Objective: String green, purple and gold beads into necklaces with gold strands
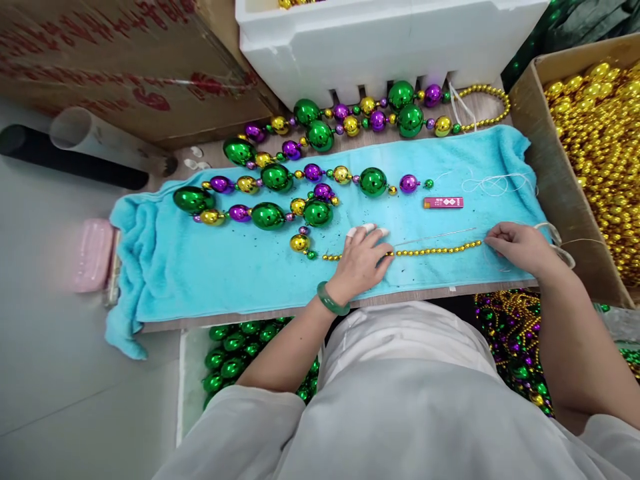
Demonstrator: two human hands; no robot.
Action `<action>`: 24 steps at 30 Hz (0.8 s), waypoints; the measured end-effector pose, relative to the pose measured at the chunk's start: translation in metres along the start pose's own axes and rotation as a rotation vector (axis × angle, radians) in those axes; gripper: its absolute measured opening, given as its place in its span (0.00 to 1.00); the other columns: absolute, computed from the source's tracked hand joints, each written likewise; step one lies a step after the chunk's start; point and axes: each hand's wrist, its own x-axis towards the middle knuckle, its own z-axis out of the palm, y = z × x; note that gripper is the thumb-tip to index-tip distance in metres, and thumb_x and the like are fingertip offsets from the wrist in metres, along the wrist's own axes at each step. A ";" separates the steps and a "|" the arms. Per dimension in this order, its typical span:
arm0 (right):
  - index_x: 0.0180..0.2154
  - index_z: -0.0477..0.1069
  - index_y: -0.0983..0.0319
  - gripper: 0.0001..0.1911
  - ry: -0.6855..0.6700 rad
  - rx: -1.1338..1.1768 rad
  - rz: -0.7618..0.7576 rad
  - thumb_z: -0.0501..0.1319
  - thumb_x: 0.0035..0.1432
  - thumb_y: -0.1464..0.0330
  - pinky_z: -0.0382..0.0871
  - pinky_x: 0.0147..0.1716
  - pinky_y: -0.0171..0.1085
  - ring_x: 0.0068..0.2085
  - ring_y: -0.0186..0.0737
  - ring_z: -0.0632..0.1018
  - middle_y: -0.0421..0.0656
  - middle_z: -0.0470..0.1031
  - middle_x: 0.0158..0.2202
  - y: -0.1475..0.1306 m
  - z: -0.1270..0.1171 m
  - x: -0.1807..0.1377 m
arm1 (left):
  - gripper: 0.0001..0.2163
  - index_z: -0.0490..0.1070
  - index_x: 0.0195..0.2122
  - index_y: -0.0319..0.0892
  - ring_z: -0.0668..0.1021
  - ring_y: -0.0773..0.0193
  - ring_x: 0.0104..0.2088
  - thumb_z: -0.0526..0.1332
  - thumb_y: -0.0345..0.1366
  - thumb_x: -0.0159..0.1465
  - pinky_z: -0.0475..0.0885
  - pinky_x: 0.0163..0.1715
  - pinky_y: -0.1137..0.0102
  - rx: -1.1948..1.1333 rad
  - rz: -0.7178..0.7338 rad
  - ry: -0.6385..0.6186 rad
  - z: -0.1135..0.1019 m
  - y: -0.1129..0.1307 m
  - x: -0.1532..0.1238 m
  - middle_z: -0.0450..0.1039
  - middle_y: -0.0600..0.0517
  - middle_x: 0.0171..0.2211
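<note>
A strand of small gold beads (437, 251) runs across the turquoise towel (225, 273). My left hand (361, 257), with white covers on some fingertips, lies over this strand, fingers spread. At the strand's right end my right hand (517, 245) is closed in a pinch on thin thread, which is hard to see. A long needle (435, 237) rests just above the gold beads. The strand joins, at its left, a garland of large green, purple and gold balls (268, 215) that doubles back along the towel and ends in loose white thread (495, 183).
A red lighter (443, 203) lies on the towel. Behind it is a finished-looking garland (320, 136) against a white foam box (390, 47). At right stands a carton (535, 113) of gold beads (600, 153). Green balls (233, 367) fill a container below the table; a pink box (93, 255) is left.
</note>
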 end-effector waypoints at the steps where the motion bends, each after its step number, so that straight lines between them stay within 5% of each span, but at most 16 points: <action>1: 0.30 0.72 0.58 0.11 0.001 -0.002 -0.004 0.57 0.51 0.59 0.61 0.28 0.36 0.28 0.39 0.72 0.40 0.74 0.24 0.000 0.000 0.000 | 0.09 0.74 0.39 0.46 0.64 0.49 0.57 0.56 0.37 0.63 0.56 0.57 0.50 0.010 -0.011 0.005 -0.001 -0.002 -0.002 0.69 0.48 0.53; 7: 0.30 0.72 0.59 0.11 0.003 0.006 -0.007 0.57 0.51 0.59 0.59 0.27 0.36 0.27 0.38 0.71 0.40 0.73 0.24 0.001 0.000 0.002 | 0.09 0.74 0.40 0.44 0.63 0.47 0.57 0.57 0.38 0.62 0.57 0.56 0.50 0.067 -0.076 0.008 -0.013 -0.011 -0.014 0.68 0.46 0.54; 17: 0.30 0.71 0.59 0.10 0.020 0.032 -0.027 0.57 0.52 0.59 0.59 0.27 0.35 0.27 0.37 0.70 0.39 0.72 0.23 0.000 0.001 0.000 | 0.09 0.74 0.40 0.46 0.63 0.49 0.57 0.55 0.38 0.64 0.58 0.56 0.51 0.036 0.040 0.015 0.008 0.018 0.016 0.68 0.47 0.54; 24: 0.29 0.71 0.59 0.10 0.044 0.016 -0.059 0.57 0.51 0.60 0.58 0.27 0.36 0.27 0.37 0.70 0.39 0.70 0.22 0.001 0.001 0.002 | 0.10 0.73 0.42 0.43 0.63 0.47 0.57 0.55 0.37 0.63 0.58 0.56 0.49 0.089 -0.050 -0.027 -0.007 0.010 0.003 0.67 0.45 0.55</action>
